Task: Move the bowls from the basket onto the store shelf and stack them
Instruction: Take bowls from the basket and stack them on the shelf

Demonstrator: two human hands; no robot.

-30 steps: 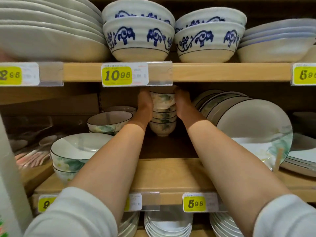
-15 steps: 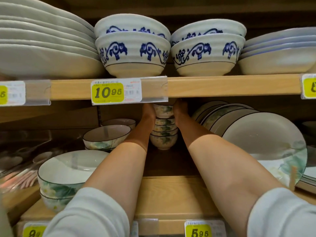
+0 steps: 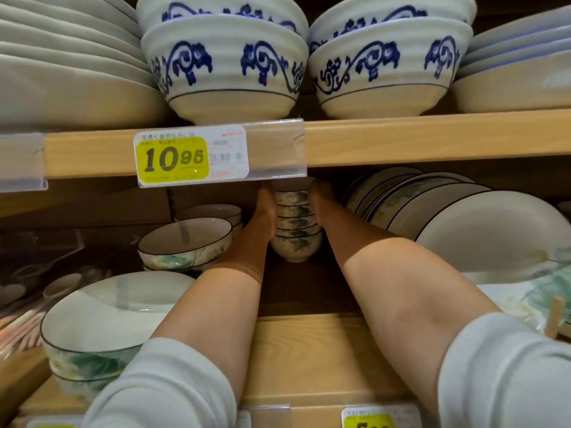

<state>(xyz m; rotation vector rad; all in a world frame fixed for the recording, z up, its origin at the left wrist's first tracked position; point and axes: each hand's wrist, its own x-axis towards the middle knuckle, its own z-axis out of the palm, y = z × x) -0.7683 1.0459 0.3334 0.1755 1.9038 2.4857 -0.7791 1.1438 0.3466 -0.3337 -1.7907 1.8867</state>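
1. Your left hand (image 3: 266, 208) and right hand (image 3: 322, 202) flank the stack of small white ceramic bowls with green leaf print (image 3: 296, 225), one against each side. The stack is deep on the middle wooden shelf (image 3: 309, 350), between the black-rimmed floral medium bowls (image 3: 184, 240) on the left and the leaning row of black-rimmed white plates (image 3: 457, 220) on the right.
2. This looks like the settling step. Press evenly from both sides so the column stays upright, and let the bottom foot sit flat before you ease off.
3. Do not lift: the top bowl sits just under the upper wooden shelf board (image 3: 417, 139).
4. When you let go, draw both arms straight back. The leaning plates are near your right forearm, and a sideways nudge could tip them.
5. Your fingers and the top of the stack are hidden behind the clear label holder with the yellow 10.95 price tag (image 3: 185, 157), so I cannot tell whether your fingers curl round the bowls or lie flat.
6. The base of the stack is in shadow, so contact with the shelf is unclear. The basket is out of view.
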